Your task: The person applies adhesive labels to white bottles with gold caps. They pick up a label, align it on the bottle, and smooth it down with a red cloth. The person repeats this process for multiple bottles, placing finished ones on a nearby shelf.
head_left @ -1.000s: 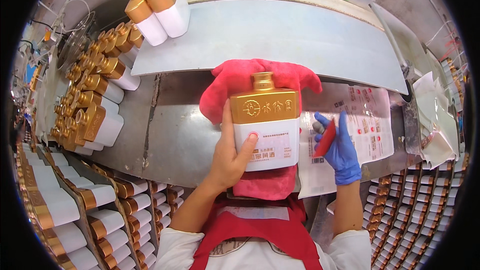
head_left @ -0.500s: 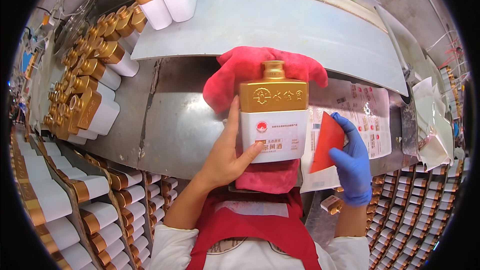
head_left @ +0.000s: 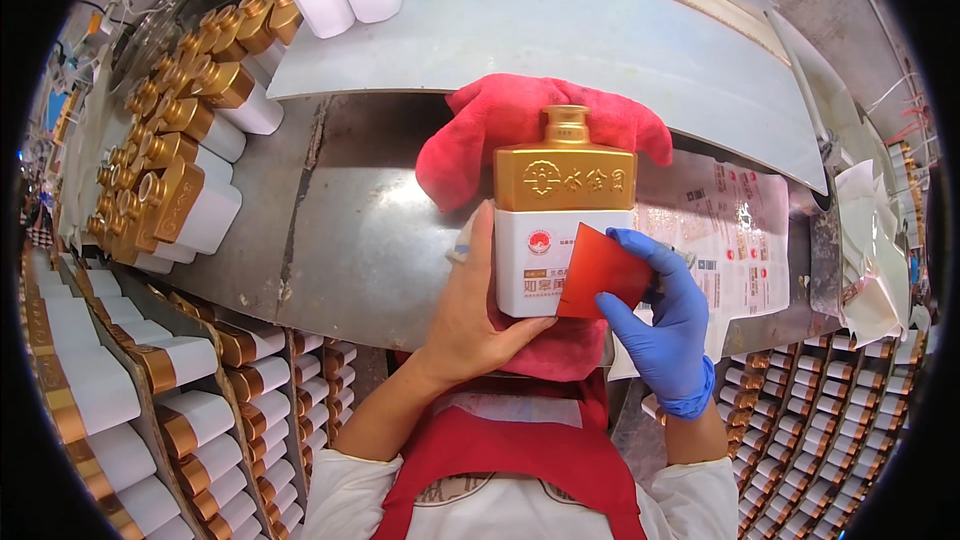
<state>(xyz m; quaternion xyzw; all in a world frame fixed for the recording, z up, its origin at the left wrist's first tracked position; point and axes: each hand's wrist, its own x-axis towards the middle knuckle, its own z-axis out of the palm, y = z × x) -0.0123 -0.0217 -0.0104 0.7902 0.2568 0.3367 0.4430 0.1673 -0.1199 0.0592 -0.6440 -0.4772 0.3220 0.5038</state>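
Note:
A flat white bottle point(head_left: 520, 252) with a gold shoulder and neck lies face up on a pink-red cloth point(head_left: 455, 162). My bare left hand point(head_left: 470, 315) grips its left side, the thumb along its lower edge and a ring on one finger. In my blue-gloved right hand point(head_left: 660, 315) a flat orange-red scraper card point(head_left: 603, 270) is pinched between thumb and fingers. The card lies against the lower right of the bottle's white face, covering part of the print there. Beside that hand, a sheet of printed labels point(head_left: 750, 230) rests on the metal table.
Several gold-topped white bottles point(head_left: 205, 215) crowd the table's left side, and two more stand on the grey raised board point(head_left: 560, 30) at the back. Racks of bottles point(head_left: 190, 350) fill the space below at left and right. Crumpled white paper point(head_left: 868, 240) hangs at the right.
My right hand has moved left, bringing the red card from beside the bottle onto its face. My left thumb has slid from the label to the bottle's lower edge.

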